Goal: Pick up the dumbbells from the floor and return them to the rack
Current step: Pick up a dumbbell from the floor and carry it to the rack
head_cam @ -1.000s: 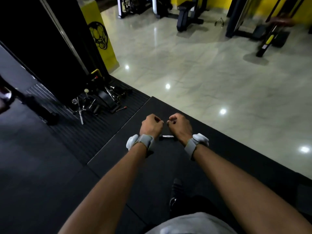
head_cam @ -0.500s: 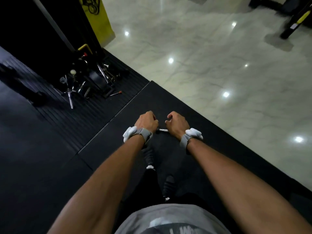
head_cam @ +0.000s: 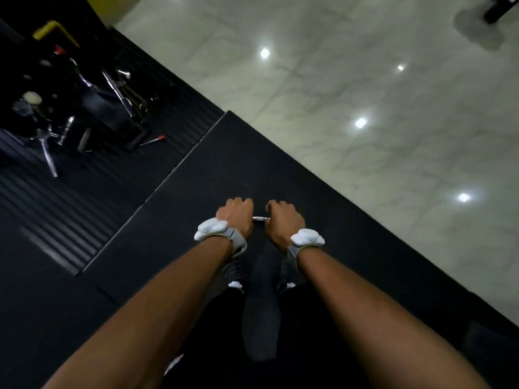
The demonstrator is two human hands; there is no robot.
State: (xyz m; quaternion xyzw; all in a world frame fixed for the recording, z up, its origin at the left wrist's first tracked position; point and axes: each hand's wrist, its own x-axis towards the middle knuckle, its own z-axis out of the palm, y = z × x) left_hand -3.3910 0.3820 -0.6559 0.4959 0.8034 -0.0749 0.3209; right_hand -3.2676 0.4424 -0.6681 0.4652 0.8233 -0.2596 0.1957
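A short silver handle (head_cam: 260, 219) of a dumbbell shows between my two fists, low over the black rubber mat (head_cam: 224, 169). My left hand (head_cam: 237, 217) grips its left part with curled fingers. My right hand (head_cam: 283, 223) grips its right part the same way. The dumbbell's weights are hidden under my hands and lost against the dark mat. Both wrists wear white-and-grey bands. No rack is in view.
A heap of chrome cable attachments and black gear (head_cam: 84, 108) lies on the ribbed mat at the upper left, with a red-tipped pin (head_cam: 154, 140) beside it. Glossy marble floor (head_cam: 365, 108) fills the right. My shoes (head_cam: 236, 276) stand just below my hands.
The view has tilted further down and closer to the floor. Both hands stay curled round the handle, now lower and nearer the mat; my shoes have come into sight.
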